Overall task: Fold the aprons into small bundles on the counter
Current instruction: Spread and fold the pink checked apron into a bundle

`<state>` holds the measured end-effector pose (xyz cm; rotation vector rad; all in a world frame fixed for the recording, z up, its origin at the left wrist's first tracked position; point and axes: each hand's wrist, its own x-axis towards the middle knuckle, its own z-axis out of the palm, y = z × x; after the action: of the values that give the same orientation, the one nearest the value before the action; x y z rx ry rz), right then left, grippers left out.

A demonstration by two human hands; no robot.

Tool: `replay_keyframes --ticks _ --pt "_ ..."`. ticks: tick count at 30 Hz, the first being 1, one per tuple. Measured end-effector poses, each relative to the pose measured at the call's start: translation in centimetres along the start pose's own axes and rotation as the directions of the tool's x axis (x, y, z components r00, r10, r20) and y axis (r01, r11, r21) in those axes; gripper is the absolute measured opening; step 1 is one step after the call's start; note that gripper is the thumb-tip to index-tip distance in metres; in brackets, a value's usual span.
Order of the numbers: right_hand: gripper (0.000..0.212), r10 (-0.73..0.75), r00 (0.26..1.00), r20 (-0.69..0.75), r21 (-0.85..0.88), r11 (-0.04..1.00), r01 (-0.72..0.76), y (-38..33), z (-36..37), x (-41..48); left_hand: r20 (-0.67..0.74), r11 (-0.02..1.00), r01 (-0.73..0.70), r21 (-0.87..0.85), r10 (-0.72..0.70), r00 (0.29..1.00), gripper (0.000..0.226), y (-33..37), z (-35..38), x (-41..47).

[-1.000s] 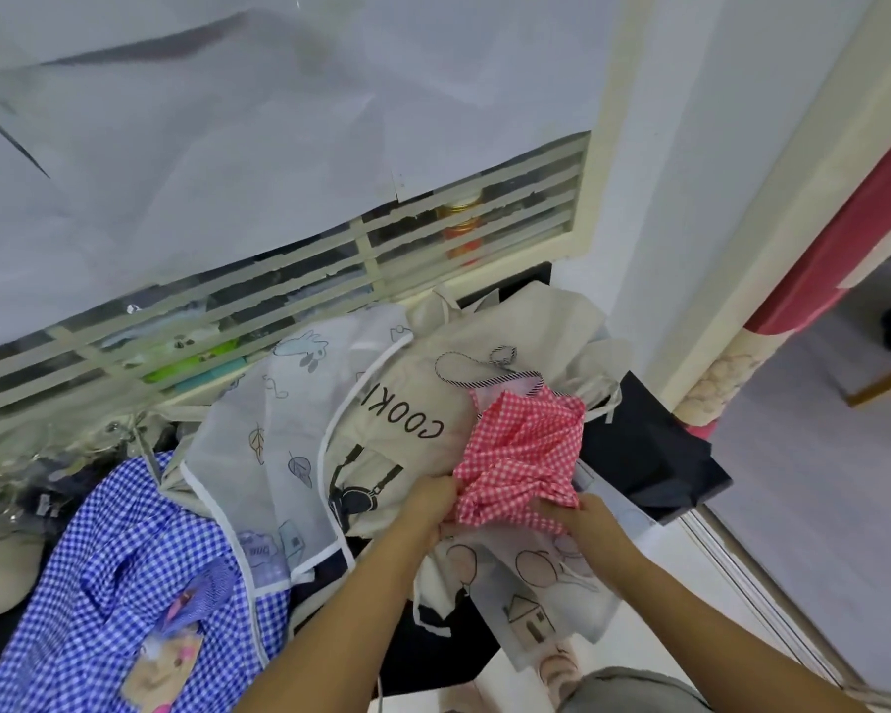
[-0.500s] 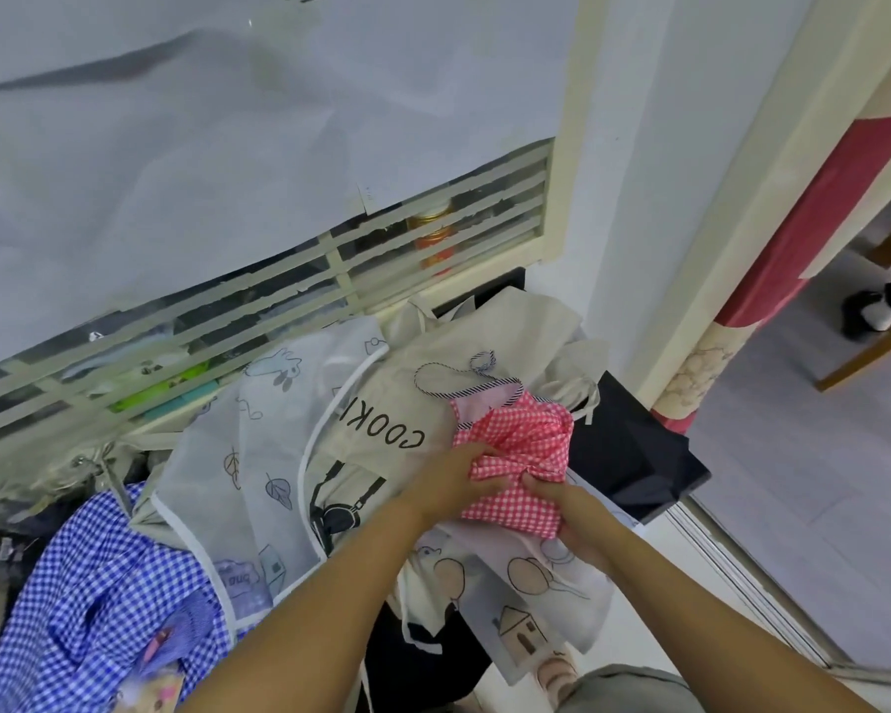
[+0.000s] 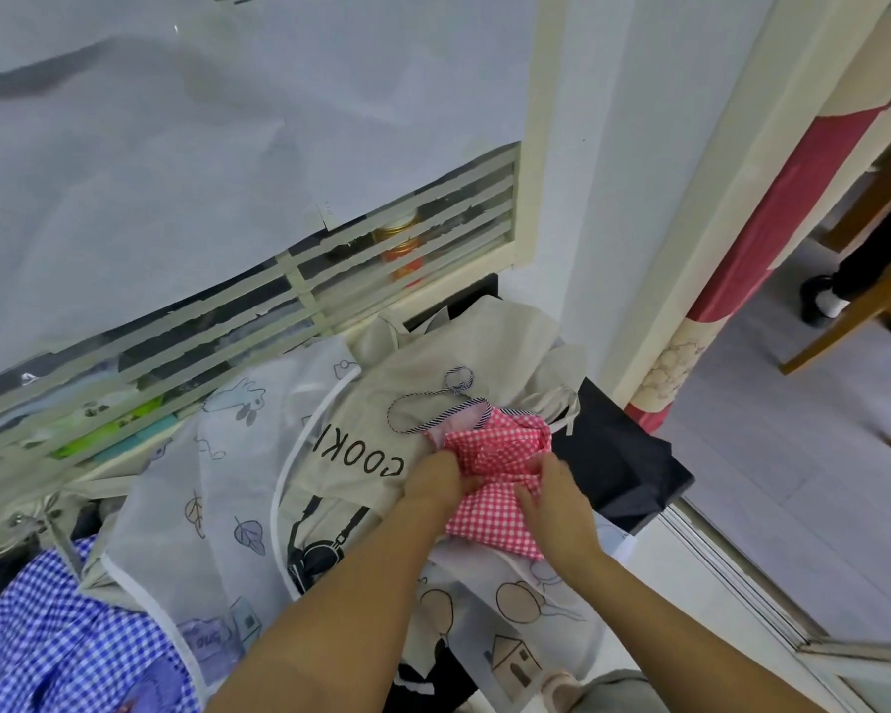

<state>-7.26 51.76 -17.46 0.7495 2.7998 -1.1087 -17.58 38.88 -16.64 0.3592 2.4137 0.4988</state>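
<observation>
Both my hands held the half-bundled red checked apron (image 3: pixel 489 514).
My left hand (image 3: pixel 435 481) had its fingers curled into the folds at the apron's left edge; my right hand (image 3: pixel 554 506) pinched a fold near its middle. The apron lay on top of the heap, over a beige apron (image 3: pixel 361 424) lettered COOKI and a white printed apron (image 3: pixel 489 635), just beside a black cloth (image 3: pixel 618 465).

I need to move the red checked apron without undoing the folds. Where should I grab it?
Probably the flat folded near half of the red checked apron, pinched from the front: layers lie stacked there, while the far end is bunched.
</observation>
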Motion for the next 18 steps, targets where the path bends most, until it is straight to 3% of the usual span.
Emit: replay_keyframes --ticks 2,4,6,9,14,16,18 --pt "0.024 -0.379 0.918 -0.122 -0.24 0.908 0.343 0.3 0.0 0.1 0.017 0.998 0.025 0.064 -0.026 1.0 0.045 0.3 -0.1 0.5" --pt "0.029 -0.644 0.764 -0.034 -0.325 0.73 0.601 2.0 0.3 0.1 0.032 0.992 0.039 0.123 -0.043 0.999 0.051 0.5 -0.3 1.0" --pt "0.054 -0.638 0.751 0.171 -0.3 0.693 0.656 3.8 0.3 -0.2 0.043 0.987 0.051 0.156 -0.058 0.997 0.059 0.8 -0.3 1.6" --pt "0.074 -0.589 0.752 0.296 -0.292 0.693 0.659 5.7 0.7 -0.1 0.091 0.979 0.057 0.196 -0.076 0.993 0.069 1.3 -0.6 2.1" --pt "0.069 -0.594 0.76 0.264 -0.256 0.716 0.649 4.7 0.9 -0.2 0.159 0.971 0.091 0.222 -0.128 0.979 0.072 1.9 -1.1 2.3" --pt "0.061 -0.579 0.774 0.256 -0.118 0.776 0.619 4.5 0.2 0.2 0.154 0.979 0.089 0.182 -0.118 0.981 0.068 1.8 -1.3 2.4" --pt "0.052 -0.489 0.804 0.339 0.066 0.864 0.498 3.6 -1.8 1.1 0.127 0.997 0.046 0.064 -0.053 0.99 0.059 1.5 -1.8 2.4"
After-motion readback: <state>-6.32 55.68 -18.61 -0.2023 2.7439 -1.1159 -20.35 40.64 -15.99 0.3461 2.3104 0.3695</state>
